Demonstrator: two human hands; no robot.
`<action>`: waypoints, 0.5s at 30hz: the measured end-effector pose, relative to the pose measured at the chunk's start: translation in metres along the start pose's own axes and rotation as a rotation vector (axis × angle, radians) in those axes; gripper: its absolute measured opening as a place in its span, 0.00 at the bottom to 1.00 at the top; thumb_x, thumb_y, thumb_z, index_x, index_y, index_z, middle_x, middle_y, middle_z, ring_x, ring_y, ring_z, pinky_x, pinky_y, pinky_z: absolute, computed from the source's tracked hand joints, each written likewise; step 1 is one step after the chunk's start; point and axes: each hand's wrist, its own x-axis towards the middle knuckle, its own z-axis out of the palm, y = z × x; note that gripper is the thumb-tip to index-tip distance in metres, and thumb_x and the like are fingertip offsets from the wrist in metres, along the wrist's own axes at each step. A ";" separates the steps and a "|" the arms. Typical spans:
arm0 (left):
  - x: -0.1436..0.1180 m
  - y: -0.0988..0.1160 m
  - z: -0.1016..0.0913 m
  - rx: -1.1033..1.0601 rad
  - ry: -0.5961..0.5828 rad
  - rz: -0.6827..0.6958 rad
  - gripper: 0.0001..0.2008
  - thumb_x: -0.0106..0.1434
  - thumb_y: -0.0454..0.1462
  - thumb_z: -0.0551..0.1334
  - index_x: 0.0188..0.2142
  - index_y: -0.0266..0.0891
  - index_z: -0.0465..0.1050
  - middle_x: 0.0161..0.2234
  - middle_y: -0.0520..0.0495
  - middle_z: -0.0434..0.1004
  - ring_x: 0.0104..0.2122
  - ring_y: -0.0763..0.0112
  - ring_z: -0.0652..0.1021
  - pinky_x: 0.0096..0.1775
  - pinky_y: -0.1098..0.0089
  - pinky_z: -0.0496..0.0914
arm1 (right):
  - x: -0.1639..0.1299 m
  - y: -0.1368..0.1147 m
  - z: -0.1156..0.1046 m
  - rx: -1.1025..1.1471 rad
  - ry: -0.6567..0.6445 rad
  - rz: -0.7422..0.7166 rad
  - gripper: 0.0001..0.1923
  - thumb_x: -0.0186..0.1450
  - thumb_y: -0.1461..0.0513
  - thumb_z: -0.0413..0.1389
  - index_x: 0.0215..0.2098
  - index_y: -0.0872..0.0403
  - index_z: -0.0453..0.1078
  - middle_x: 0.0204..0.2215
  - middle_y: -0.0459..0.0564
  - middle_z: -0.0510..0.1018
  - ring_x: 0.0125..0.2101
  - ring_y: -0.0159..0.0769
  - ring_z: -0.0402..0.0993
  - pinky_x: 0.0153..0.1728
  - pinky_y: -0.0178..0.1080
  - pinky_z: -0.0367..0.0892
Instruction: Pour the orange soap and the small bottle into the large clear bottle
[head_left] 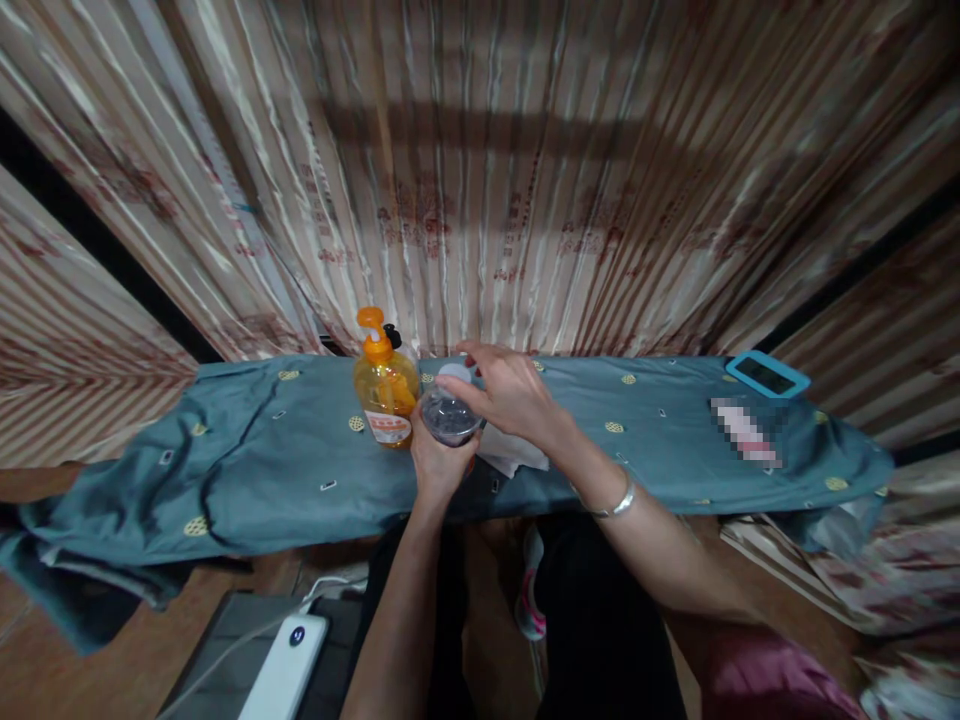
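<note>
"What's closest, down by the knees?"

"A white power bank (281, 675) on something dark and flat (217, 640), below the table's (259, 480) front edge. A shoe (532, 595) shows to its right."

"And the hands?"

"Over the middle of the table. The left hand (439, 462) is curled around a clear cup (450, 420), dark inside. The right hand (514, 392), with a bracelet (624, 497) on that wrist, is over the cup, thumb at its top, fingers bent and apart from the thumb, by something pale and round (455, 374)."

"Pinching it?"

"I can't tell from here."

"What's beside them?"

"A white tissue (517, 456), just right of the cup. An orange pump bottle (384, 385) stands upright, just left."

"Farther off?"

"Towards the right end, a packet (746, 432), too blurred to read; beyond it, near the far right corner, a blue-framed gadget (766, 375). Past the back edge hangs a patterned curtain (480, 250)."
</note>
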 end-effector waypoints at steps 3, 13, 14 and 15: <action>-0.001 -0.001 -0.003 -0.023 -0.002 -0.017 0.42 0.41 0.40 0.73 0.55 0.36 0.60 0.50 0.36 0.75 0.50 0.52 0.78 0.50 0.55 0.74 | 0.012 -0.012 -0.003 -0.302 -0.140 -0.058 0.36 0.67 0.40 0.41 0.40 0.63 0.73 0.30 0.62 0.80 0.36 0.53 0.78 0.32 0.43 0.65; -0.002 -0.012 -0.031 0.040 0.091 -0.017 0.46 0.38 0.43 0.73 0.56 0.33 0.59 0.49 0.34 0.76 0.49 0.51 0.78 0.49 0.57 0.74 | 0.022 -0.036 0.012 -0.356 -0.123 -0.244 0.41 0.69 0.40 0.31 0.31 0.60 0.74 0.25 0.61 0.79 0.31 0.55 0.80 0.25 0.44 0.60; -0.002 -0.012 -0.034 0.048 0.096 -0.011 0.46 0.39 0.42 0.73 0.56 0.33 0.59 0.49 0.34 0.76 0.49 0.51 0.78 0.49 0.57 0.74 | 0.022 -0.039 0.012 -0.345 -0.138 -0.239 0.40 0.70 0.41 0.32 0.32 0.60 0.75 0.26 0.62 0.80 0.32 0.55 0.80 0.25 0.44 0.60; -0.002 -0.013 -0.037 0.054 0.099 -0.006 0.46 0.39 0.42 0.72 0.56 0.34 0.59 0.49 0.35 0.76 0.48 0.51 0.79 0.49 0.57 0.74 | 0.023 -0.042 0.012 -0.335 -0.158 -0.226 0.39 0.70 0.42 0.33 0.32 0.60 0.75 0.26 0.62 0.80 0.32 0.55 0.80 0.25 0.44 0.59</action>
